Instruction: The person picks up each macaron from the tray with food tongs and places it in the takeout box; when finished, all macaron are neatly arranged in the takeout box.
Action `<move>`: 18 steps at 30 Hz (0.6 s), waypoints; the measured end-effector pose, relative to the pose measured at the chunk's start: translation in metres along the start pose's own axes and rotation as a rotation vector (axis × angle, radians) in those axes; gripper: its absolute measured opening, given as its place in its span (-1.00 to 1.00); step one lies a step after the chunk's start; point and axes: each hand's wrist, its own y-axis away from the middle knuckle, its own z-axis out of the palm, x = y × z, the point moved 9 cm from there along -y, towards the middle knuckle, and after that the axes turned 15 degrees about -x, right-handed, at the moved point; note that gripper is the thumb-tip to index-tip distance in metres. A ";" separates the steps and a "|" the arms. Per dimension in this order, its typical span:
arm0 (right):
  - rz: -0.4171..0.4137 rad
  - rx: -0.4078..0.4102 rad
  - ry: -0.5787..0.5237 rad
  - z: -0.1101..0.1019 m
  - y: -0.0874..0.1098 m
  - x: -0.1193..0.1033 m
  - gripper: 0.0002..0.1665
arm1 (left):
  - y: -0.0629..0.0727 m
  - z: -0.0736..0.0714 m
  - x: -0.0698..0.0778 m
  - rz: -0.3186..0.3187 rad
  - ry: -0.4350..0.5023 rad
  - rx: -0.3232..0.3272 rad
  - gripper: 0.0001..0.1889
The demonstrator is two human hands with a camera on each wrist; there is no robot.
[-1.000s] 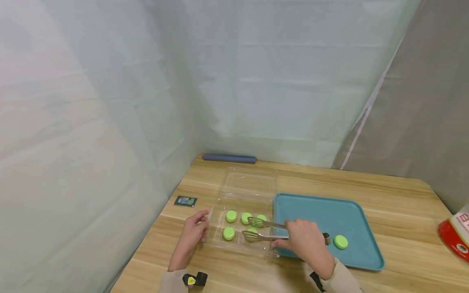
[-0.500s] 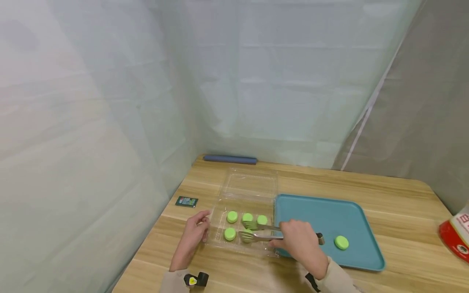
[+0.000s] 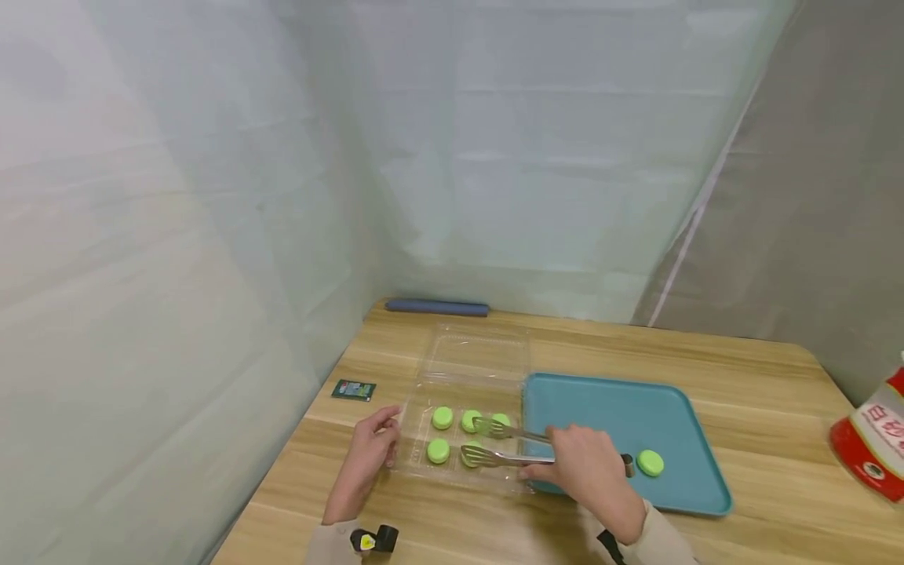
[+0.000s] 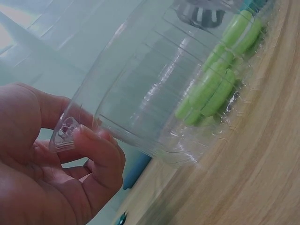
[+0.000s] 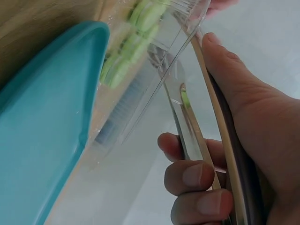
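My left hand (image 3: 373, 443) holds the left edge of a clear hinged plastic box (image 3: 476, 355); the left wrist view shows thumb and finger pinching its corner (image 4: 67, 132). Its lid lies folded back. Several green macarons sit in two rows in the base, among them a front-left macaron (image 3: 439, 450). My right hand (image 3: 586, 467) grips metal tongs (image 3: 521, 460) by their arms, as the right wrist view shows. The slotted tips stand apart over the box, partly covering a front macaron (image 3: 469, 461) and the back ones. Another macaron (image 3: 650, 463) lies on the blue tray (image 3: 607, 400).
The tray stands against the box's right side. A small dark packet (image 3: 354, 390) lies left of the box. At the table's back edge is a blue rod (image 3: 436, 307). A red and white container (image 3: 876, 439) stands at the far right.
The front macaron by the tongs has shifted left within the box. The tongs' tips drew closer together half a second ago and are now wider apart. My left hand has stayed put.
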 end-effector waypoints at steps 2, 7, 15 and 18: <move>0.005 0.011 -0.003 -0.002 0.003 0.002 -0.33 | 0.000 -0.001 0.000 -0.006 -0.006 0.004 -0.56; 0.035 0.004 -0.037 -0.003 0.009 0.011 -0.28 | 0.001 -0.002 -0.002 -0.018 -0.008 0.002 -0.56; 0.126 -0.048 -0.133 0.001 0.017 0.031 -0.21 | 0.001 -0.001 -0.003 -0.024 0.002 0.000 -0.55; 0.139 -0.044 -0.149 0.001 0.020 0.036 -0.17 | 0.000 -0.002 -0.004 -0.023 0.013 0.001 -0.56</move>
